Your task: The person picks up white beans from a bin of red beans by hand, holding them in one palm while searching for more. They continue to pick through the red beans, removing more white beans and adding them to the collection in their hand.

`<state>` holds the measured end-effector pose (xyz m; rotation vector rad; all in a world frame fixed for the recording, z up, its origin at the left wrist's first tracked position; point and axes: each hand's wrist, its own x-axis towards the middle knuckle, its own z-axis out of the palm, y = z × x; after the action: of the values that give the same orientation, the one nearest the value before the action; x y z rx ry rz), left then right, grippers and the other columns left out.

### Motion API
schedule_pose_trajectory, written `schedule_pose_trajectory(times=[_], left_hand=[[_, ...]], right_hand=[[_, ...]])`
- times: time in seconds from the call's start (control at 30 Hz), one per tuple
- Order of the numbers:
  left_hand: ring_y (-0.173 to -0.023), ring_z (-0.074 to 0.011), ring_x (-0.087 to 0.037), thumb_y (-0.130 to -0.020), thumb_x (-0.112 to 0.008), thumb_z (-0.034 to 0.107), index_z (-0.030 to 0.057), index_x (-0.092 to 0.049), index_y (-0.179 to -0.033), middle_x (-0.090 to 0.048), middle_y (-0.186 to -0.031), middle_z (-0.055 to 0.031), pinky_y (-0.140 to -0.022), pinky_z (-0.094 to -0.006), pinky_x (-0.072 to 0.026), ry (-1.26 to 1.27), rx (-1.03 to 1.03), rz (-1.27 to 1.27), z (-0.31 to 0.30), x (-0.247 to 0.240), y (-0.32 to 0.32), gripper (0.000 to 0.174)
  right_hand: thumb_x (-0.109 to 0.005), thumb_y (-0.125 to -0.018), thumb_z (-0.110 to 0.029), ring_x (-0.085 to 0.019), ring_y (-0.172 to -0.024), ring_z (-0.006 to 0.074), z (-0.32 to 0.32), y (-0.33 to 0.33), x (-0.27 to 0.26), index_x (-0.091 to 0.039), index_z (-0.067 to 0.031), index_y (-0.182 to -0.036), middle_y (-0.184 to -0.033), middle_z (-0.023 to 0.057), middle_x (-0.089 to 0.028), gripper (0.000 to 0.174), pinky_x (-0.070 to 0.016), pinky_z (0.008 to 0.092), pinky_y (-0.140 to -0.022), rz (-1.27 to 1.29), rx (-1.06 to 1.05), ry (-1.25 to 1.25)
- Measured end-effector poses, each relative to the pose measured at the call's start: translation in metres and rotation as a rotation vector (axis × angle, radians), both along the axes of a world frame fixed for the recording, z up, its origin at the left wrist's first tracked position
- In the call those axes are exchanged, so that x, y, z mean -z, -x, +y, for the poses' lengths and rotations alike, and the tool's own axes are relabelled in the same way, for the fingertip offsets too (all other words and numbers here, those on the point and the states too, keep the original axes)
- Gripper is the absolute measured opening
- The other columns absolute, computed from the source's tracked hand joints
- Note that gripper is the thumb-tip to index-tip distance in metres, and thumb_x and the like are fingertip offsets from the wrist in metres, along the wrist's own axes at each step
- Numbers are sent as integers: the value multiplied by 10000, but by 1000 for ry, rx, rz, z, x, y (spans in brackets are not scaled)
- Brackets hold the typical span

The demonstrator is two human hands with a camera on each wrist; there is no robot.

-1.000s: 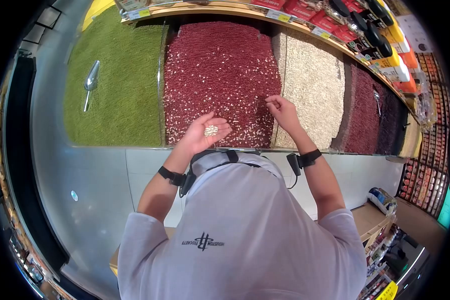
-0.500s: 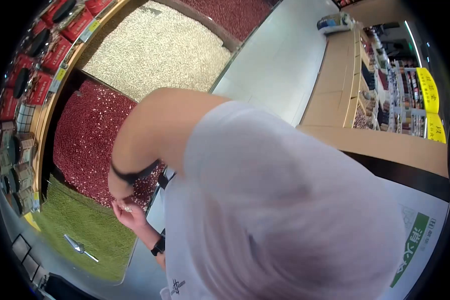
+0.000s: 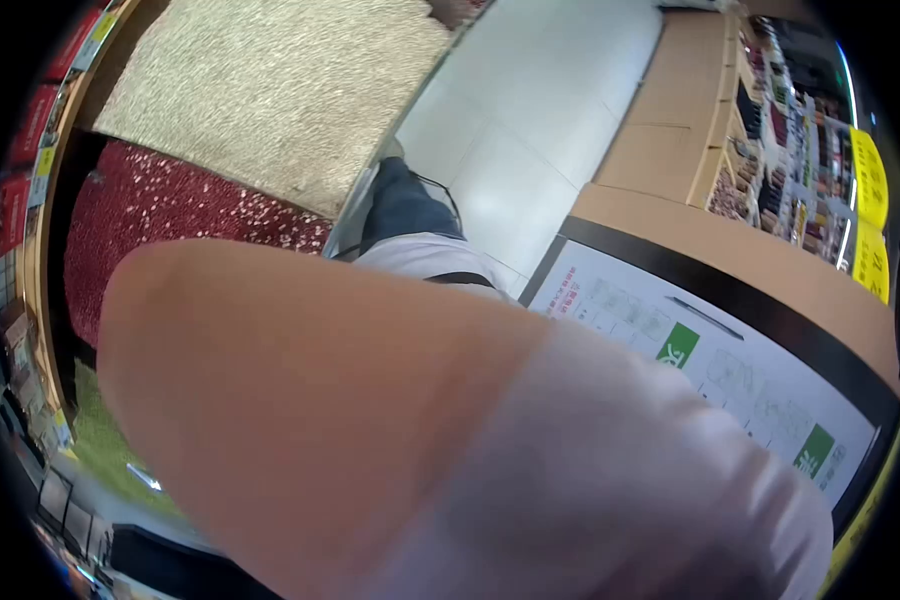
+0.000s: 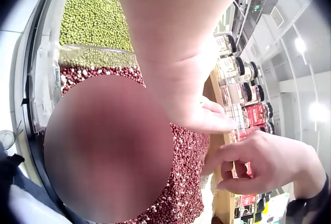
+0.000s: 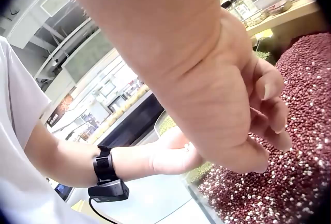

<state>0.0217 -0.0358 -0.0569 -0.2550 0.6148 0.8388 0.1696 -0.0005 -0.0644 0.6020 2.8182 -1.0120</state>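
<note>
Red beans with white beans scattered among them fill the bin under both hands. My left hand is palm up over the bin, fingers extended; a few white beans show at its palm in the right wrist view. Facing it, my right hand hangs over the red beans with loosely bent fingers and nothing visible between them. The left wrist view shows the right hand's thumb and index finger apart. In the head view a raised upper arm hides both hands.
A bin of white beans adjoins the red one; green beans lie on the other side behind a clear divider. A metal scoop rests on the green beans. Jars line a wooden shelf along the back.
The head view has swung round, and the arm now covers the hands. One second ago the left palm held a small heap of white beans and the right hand hovered at the bin's right side.
</note>
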Motion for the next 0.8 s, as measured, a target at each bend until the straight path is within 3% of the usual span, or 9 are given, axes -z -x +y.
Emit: schedule_pose_trajectory(times=[0.37, 0.43, 0.5, 0.57, 0.6, 0.67, 0.7, 0.73, 0.8], left_hand=[[-1154, -229, -563, -1018, -421, 261, -13, -557, -1209, -575, -1263, -163, -953, -408, -507, -18, -74, 2, -11, -13, -34, 362], [-1149, -240, -571, -1018, -423, 246, -16, -569, -1198, -579, -1263, -174, -959, -402, -512, -50, -23, -195, -3, -3, -30, 351], [-1140, -252, -580, -1018, -425, 228, -20, -584, -1180, -587, -1253, -184, -959, -392, -518, -115, 40, -387, 2, 2, -33, 337], [-1105, -271, -604, -1015, -436, 216, -22, -605, -1141, -628, -1176, -184, -953, -387, -528, -139, 25, -253, 0, -12, -45, 317], [-1086, -303, -610, -1010, -449, 206, -30, -599, -1131, -639, -1141, -187, -952, -397, -535, -120, 11, -227, 0, -17, -52, 305], [-1082, -315, -611, -1008, -455, 205, -34, -594, -1131, -639, -1135, -193, -954, -405, -536, -147, -1, -176, 0, -16, -54, 302], [-1077, -327, -611, -1006, -462, 203, -37, -588, -1132, -639, -1129, -198, -956, -413, -537, -145, -9, -106, 0, -17, -55, 299], [-1097, -337, -597, -1004, -466, 205, -41, -565, -1156, -627, -1142, -209, -964, -421, -534, -135, -2, -111, 0, -22, -59, 306], [-1165, -342, -551, -1007, -455, 186, -46, -507, -1245, -578, -1219, -227, -999, -420, -507, -160, -8, -116, 2, -20, -61, 336]], right_hand=[[-526, -894, -281, -667, -821, 218, 10, -47, 12, -718, -77, -996, -932, 68, -704, 298, -547, 370, -667, -93, 7, -79], [-527, -900, -287, -670, -832, 212, 13, -67, 13, -719, -80, -1005, -943, 61, -706, 302, -550, 364, -671, -129, 40, -106], [-527, -905, -294, -673, -844, 206, 15, -100, 25, -721, -84, -1015, -954, 53, -708, 306, -552, 359, -675, -180, 120, -162], [-528, -911, -301, -676, -856, 200, 18, -135, 46, -722, -88, -1025, -965, 46, -709, 310, -555, 354, -679, -182, 234, -285], [-610, -783, -177, -688, -833, 256, -6, -171, -20, -748, -98, -858, -891, 89, -716, 176, -552, 397, -699, -179, 592, -239], [-611, -743, -155, -690, -816, 287, -8, -198, -2, -740, -87, -801, -850, 100, -714, 157, -554, 415, -696, -111, 520, -268], [-600, -746, -142, -689, -816, 296, -15, -212, -11, -738, -94, -781, -839, 111, -711, 150, -554, 422, -699, -138, 624, -230], [-578, -786, -151, -680, -845, 319, -16, -222, -7, -744, -79, -857, -915, 133, -710, 194, -548, 436, -734, -207, 551, -202], [-583, -756, -125, -686, -803, 318, -25, -230, 20, -745, -86, -836, -865, 128, -711, 184, -554, 430, -676, -196, 693, -182]])
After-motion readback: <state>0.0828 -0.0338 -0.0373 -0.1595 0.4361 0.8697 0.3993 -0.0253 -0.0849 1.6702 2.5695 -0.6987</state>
